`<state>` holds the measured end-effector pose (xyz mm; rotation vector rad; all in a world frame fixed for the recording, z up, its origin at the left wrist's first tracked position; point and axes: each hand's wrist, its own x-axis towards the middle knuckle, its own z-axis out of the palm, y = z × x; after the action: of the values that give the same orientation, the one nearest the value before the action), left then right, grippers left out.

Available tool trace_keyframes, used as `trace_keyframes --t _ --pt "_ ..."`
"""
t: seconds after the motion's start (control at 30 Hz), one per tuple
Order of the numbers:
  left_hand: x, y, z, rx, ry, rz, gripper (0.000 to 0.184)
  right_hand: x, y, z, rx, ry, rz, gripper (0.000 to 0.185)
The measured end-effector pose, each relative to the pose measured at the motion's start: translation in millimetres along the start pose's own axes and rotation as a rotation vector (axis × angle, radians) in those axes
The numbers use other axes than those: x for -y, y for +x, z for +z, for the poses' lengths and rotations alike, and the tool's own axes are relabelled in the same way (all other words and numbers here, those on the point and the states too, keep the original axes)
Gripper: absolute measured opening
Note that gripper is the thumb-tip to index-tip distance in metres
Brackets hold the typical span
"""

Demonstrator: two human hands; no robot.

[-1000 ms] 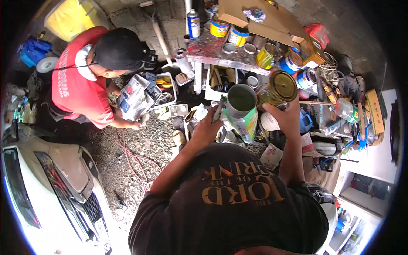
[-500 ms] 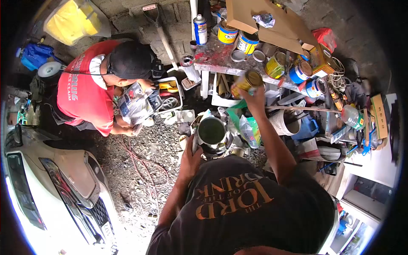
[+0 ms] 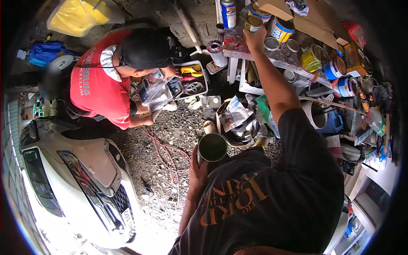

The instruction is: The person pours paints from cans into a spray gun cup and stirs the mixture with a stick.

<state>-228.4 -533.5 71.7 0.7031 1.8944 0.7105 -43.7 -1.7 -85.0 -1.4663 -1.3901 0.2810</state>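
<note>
My left hand (image 3: 197, 170) is wrapped around the side of an open round can (image 3: 213, 147) with a dark green inside, held low in front of my shirt. My right hand (image 3: 256, 40) reaches far forward and grips a small yellowish paint can (image 3: 253, 24) at the left part of the workbench (image 3: 238, 47). Whether that can rests on the bench top cannot be seen. Around it stand a blue-and-white spray can (image 3: 228, 15), a yellow-and-blue paint can (image 3: 282, 30) and a loose round lid (image 3: 271, 43).
At the left a person in a red shirt (image 3: 100, 80) bends over a box of tools (image 3: 194, 80). A car (image 3: 80, 165) stands on the gravel at lower left, near a red hose (image 3: 161, 153). A white bucket (image 3: 314, 114) and clutter lie to the right.
My right hand has carried the small paint can forward to the bench top. My left hand has drawn the round can lower and closer to my body. The view has shifted.
</note>
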Motion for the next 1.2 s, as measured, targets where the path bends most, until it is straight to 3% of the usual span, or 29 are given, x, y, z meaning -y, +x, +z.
trace_keyframes --t 0.13,0.2,0.23,0.27,0.33,0.4,0.43,0.5,0.6,0.63,0.67,0.7,0.77,0.87,0.9,0.93,0.97,1.1,1.2 --pt "15.4 9.5 -1.9 0.017 -0.067 -0.026 0.063 -0.8 -7.0 11.2 -0.071 0.053 0.097 0.094" --pt "16.5 12.4 -1.4 0.046 -0.072 -0.041 0.063 8.2 -17.7 4.3 -0.05 0.009 0.206 0.11" --pt "16.3 14.8 -1.2 0.064 -0.074 -0.044 0.063 3.3 -26.3 10.5 -0.145 -0.044 0.13 0.11" --pt "21.8 17.7 0.8 0.071 -0.095 -0.019 0.062 12.5 -38.7 2.1 -0.156 -0.092 0.143 0.108" --pt "33.4 24.3 8.3 0.098 -0.139 0.042 0.061 9.0 -75.6 -17.8 -0.106 0.015 -0.066 0.095" --pt "9.0 24.3 17.9 0.119 -0.131 0.074 0.058 55.1 -132.1 -94.1 0.199 0.028 0.184 0.09" --pt "6.3 25.6 21.8 0.131 -0.114 0.099 0.058 16.1 -168.0 -88.8 0.079 0.446 0.241 0.083" --pt "7.2 31.4 30.7 0.147 -0.098 0.169 0.057 14.7 -194.2 -154.1 -0.008 0.635 0.595 0.063" --pt "-1.7 29.2 45.4 0.186 0.016 0.402 0.057 -49.9 -173.7 -241.1 -0.019 0.691 0.704 0.025" --pt "-5.9 25.2 51.6 0.164 0.138 0.415 0.057 -38.9 -151.1 -268.8 -0.255 0.945 0.752 0.031" --pt "-10.6 24.2 58.6 0.189 0.09 0.411 0.057 -58.2 -124.5 -278.2 -0.332 0.548 0.63 0.046" --pt "-13.1 22.0 64.4 0.208 0.042 0.401 0.058 -72.1 -96.4 -306.4 -0.213 0.524 0.696 0.059" --pt "-15.4 14.7 76.5 0.227 -0.056 0.329 0.058 -72.3 -49.9 -325.9 -0.223 0.642 0.789 0.059" --pt "-35.1 -5.4 85.7 0.202 0.013 0.39 0.058 -38.0 -11.2 -341.5 -0.063 0.812 0.874 0.048" --pt "-16.0 -0.8 88.5 0.17 0.111 0.537 0.058 -94.5 3.2 -335.6 0.041 0.612 0.586 0.042" --pt "3.0 3.2 91.1 0.119 0.208 0.682 0.058 -97.0 8.5 -333.7 0.035 0.801 0.691 0.034" --pt "2.7 3.5 93.7 0.11 0.238 0.688 0.059 -97.6 14.1 -331.9 0.01 0.982 0.803 0.027" --pt "-39.9 -3.7 101.9 0.226 0.055 0.359 0.061 -84.2 10.4 -360.5 0.121 0.965 0.837 0.022" --pt "-48.9 -1.3 105.0 0.237 0.101 0.352 0.062 -36.9 -32.3 -408.2 0.119 0.711 0.517 0.021"
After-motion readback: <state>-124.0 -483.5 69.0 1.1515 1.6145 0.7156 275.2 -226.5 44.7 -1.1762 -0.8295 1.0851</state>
